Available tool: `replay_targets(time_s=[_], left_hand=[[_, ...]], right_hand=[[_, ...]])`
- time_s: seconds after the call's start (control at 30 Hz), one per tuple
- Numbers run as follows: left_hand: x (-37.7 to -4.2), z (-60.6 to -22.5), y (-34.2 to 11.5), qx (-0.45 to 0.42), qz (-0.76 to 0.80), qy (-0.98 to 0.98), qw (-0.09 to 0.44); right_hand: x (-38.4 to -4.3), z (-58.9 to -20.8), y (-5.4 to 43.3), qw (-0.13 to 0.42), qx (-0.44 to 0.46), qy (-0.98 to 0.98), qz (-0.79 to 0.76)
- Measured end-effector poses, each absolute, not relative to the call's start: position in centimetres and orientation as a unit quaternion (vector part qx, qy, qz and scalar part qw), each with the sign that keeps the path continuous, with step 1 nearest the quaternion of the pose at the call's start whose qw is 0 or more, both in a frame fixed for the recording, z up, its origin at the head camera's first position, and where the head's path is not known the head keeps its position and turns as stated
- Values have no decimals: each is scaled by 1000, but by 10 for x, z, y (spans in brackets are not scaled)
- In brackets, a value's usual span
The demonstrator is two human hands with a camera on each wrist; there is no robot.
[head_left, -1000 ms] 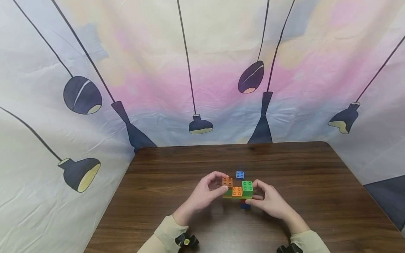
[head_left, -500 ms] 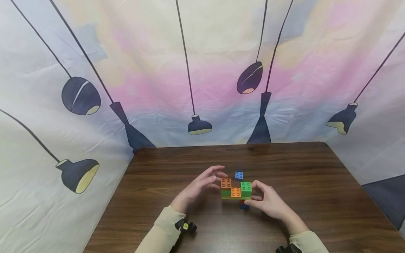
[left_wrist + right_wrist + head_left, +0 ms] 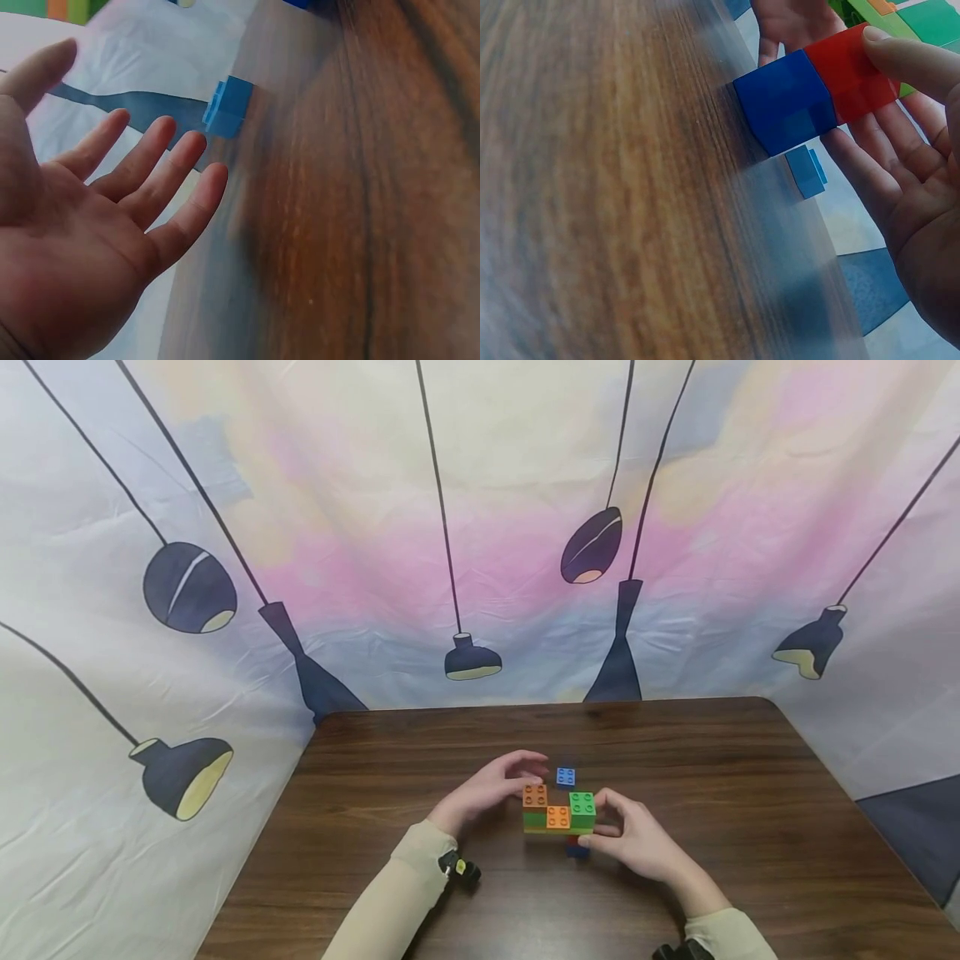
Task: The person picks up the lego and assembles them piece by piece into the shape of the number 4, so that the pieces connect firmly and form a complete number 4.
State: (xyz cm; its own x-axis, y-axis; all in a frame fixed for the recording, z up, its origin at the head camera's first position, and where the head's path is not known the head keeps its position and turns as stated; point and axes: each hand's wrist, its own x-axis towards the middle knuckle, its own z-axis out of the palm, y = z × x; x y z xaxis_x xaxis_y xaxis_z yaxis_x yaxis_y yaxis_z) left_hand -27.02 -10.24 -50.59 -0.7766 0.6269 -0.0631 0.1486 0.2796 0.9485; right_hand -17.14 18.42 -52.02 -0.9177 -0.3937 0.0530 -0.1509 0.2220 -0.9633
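Observation:
My right hand (image 3: 641,839) grips a stack of toy building bricks (image 3: 535,820) from its right side. In the right wrist view the thumb presses on the red brick (image 3: 851,71), with fingers behind it. Below the red one is a dark blue brick (image 3: 784,105), standing at the table. Higher up, a wider lime-green layer (image 3: 870,16) carries orange bricks (image 3: 558,817) and a green brick (image 3: 582,807). Behind the stack's left end, my left hand (image 3: 491,785) reaches toward a loose light-blue brick (image 3: 229,109). Its fingers are spread, apart from that brick, holding nothing.
The wooden table (image 3: 390,760) spans the workspace. A cloth backdrop (image 3: 360,527) printed with hanging lamps rises along its far edge and sides. Each wrist wears a small black camera, such as the left wrist camera (image 3: 460,867).
My left hand has let go of the stack's left end and moved behind it, toward the loose light-blue brick. The right hand keeps its hold with the stack nearly still.

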Motion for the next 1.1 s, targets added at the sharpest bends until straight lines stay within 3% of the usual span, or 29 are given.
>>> replay_targets(time_s=[0.33,1.1], left_hand=[[-287,-515,-76,276,470,822,164],[-294,-524,-51,246,436,852,154]], right_hand=[[-171,-521,184,101,-177,773,-601],[-170,-520,184,102,-186,760,-614]])
